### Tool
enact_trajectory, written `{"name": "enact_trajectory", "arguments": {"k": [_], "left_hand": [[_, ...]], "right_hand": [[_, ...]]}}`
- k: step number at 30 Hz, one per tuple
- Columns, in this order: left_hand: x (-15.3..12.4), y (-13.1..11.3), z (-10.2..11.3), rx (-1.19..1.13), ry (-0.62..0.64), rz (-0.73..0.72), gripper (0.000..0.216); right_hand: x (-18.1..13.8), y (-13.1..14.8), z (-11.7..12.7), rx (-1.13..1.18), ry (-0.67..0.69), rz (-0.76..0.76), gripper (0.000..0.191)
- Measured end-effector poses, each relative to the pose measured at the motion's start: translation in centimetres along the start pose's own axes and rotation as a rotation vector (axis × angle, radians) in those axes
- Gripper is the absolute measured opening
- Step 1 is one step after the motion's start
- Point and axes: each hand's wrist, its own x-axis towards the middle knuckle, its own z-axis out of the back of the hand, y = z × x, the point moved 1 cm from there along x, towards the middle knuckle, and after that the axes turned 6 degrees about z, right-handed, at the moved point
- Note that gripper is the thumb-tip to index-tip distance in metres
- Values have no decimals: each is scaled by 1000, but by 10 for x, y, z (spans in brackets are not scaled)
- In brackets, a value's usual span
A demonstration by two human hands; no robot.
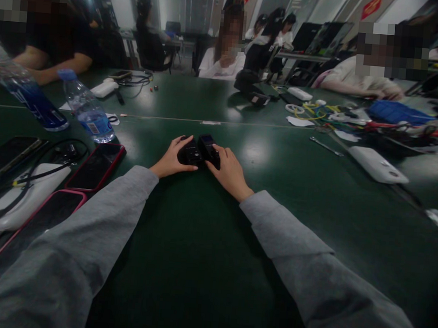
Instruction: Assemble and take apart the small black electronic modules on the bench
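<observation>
Near the middle of the dark green table (196, 263), my left hand (170, 158) is closed around a small black boxy device (193, 153) with faint pale markings. Beside it, my right hand (232, 173) grips a second black device (207, 141), which has what looks like a dark screen on its top. The two devices stand close together, their near ends almost meeting between my hands. Whether they touch each other I cannot tell. My thumbs are on the near side, and parts of both devices are hidden behind my fingers.
To the left are two water bottles (93, 119), phones in red (96, 167) and pink (42, 236) cases, a white power bank (27, 194) and black cables. A wrench (325, 146), a white box (378, 165) and tangled wires (321, 111) lie right. People sit across the table.
</observation>
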Motion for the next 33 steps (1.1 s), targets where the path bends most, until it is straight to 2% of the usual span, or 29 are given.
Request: {"name": "enact_trajectory", "arguments": {"k": [5,23,28,33], "left_hand": [[-1,-3,0,-4,1,-52,101],[-3,-13,2,-45,-83,-71,93],[-2,-26,11,-43,-114,-52,93],[3,-36,32,-34,-141,-75,93]], "right_hand": [[0,0,0,9,-1,6,51],[0,-2,-2,4,-3,7,52],[1,-1,0,7,1,-1,51],[1,0,1,-5,9,-3,51]]}}
